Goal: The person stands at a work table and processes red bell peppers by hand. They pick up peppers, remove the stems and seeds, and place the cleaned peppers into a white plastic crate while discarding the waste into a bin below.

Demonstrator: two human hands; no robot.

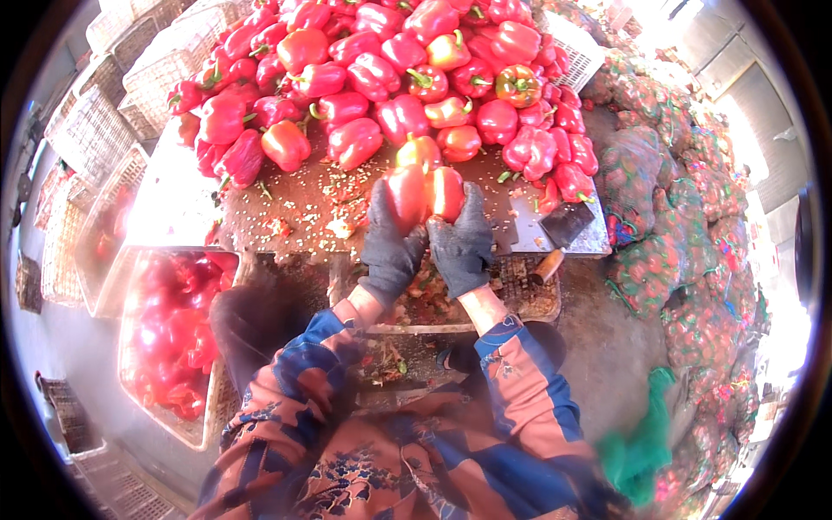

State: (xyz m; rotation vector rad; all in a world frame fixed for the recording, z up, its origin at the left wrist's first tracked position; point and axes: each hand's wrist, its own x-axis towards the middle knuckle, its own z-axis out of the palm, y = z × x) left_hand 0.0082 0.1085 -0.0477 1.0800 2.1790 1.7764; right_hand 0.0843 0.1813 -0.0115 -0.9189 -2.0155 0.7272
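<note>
Both my hands wear dark gloves and meet over the near edge of a worktable. My left hand grips the left side of a red bell pepper; my right hand grips its right side. A bright vertical line runs between the two lobes; whether the pepper is split there, I cannot tell. Right behind it lies a yellowish-red pepper. A heap of red bell peppers covers the far part of the table. Seeds and scraps are scattered around my hands. A wide dark blade with a wooden handle rests at the table's right corner.
A plastic crate of red peppers stands at the lower left. Under the table edge is a tray of scraps. Stacked crates stand at the far left. Filled mesh sacks line the right, with green netting on the floor.
</note>
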